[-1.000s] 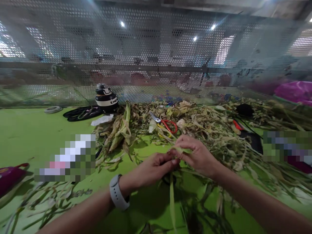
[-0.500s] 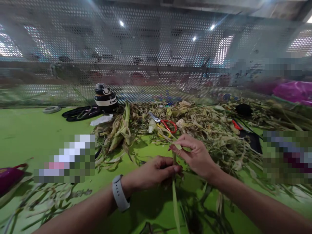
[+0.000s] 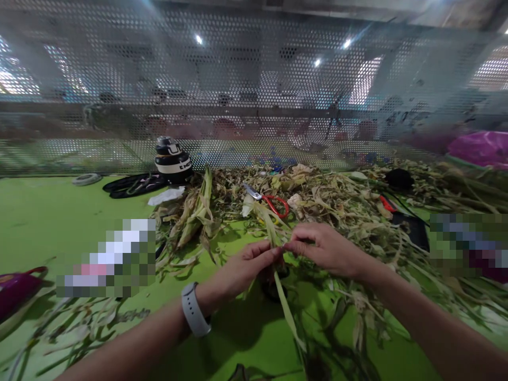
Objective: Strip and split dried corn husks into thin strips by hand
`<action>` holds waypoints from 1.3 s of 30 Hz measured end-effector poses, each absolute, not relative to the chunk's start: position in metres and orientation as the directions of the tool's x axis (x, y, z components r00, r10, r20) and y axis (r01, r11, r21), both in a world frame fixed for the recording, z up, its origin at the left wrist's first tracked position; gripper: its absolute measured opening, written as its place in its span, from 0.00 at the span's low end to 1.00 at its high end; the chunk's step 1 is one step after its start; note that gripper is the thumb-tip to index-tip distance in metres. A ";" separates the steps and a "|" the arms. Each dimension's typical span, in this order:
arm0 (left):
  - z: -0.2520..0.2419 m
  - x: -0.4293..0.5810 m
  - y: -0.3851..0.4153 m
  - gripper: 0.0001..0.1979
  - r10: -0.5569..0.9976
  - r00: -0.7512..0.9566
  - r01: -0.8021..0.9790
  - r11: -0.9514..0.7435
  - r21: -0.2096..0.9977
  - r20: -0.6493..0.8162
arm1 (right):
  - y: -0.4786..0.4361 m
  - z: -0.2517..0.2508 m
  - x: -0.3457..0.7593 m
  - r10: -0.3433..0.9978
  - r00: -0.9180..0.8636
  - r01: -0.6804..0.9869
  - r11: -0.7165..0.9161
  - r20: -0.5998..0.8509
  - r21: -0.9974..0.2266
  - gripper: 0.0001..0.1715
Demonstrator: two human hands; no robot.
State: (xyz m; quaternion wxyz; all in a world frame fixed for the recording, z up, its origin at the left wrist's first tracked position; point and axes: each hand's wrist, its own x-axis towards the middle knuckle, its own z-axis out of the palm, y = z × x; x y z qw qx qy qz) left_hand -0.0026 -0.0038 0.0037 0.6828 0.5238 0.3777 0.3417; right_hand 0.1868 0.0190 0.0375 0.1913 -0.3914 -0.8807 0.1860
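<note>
My left hand (image 3: 250,264), with a pale grey watch band on its wrist, pinches a long pale-green leaf strip (image 3: 286,307). The strip runs up past the fingers and hangs down below them. My right hand (image 3: 327,247) has thumb and forefinger pressed together right at the left thumb tip; what lies in that pinch is too small and covered to tell. Just beyond the hands, red-handled scissors (image 3: 275,205) rest on a heap of dry leaf strips (image 3: 325,193). A dark round shape under my left fingers is partly hidden.
A bundle of husk-like leaves (image 3: 198,206) lies left of the scissors. Behind it stand a black bottle (image 3: 173,161) and a dark strap (image 3: 130,185). A perforated metal screen (image 3: 254,79) closes off the back of the green table (image 3: 79,206). More strips lie at both sides.
My right hand has lowered and brought its fingertips against the left thumb. My left hand has shifted slightly up and left. The strip's lower end has swung to the right.
</note>
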 end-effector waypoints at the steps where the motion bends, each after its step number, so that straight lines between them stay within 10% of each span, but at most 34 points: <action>1: 0.004 -0.003 -0.004 0.13 0.860 0.488 -0.058 0.205 0.977 -0.152 | 0.020 0.038 0.187 0.751 -0.627 0.614 0.639 0.206 -0.463 0.21; 14: -0.005 -0.002 -0.001 0.11 0.832 0.542 -0.338 0.344 0.876 -0.118 | 0.021 0.039 0.191 0.644 -0.373 0.694 0.672 0.668 -0.260 0.11; 21: -0.005 0.000 -0.001 0.12 0.880 0.452 -0.317 0.314 0.895 -0.149 | 0.013 0.039 0.186 0.815 -0.569 0.678 0.541 0.112 -0.497 0.19; 39: -0.002 0.003 -0.003 0.14 0.905 0.408 -0.204 0.221 0.954 -0.123 | 0.014 0.036 0.183 0.734 -0.679 0.586 0.564 0.028 -0.582 0.18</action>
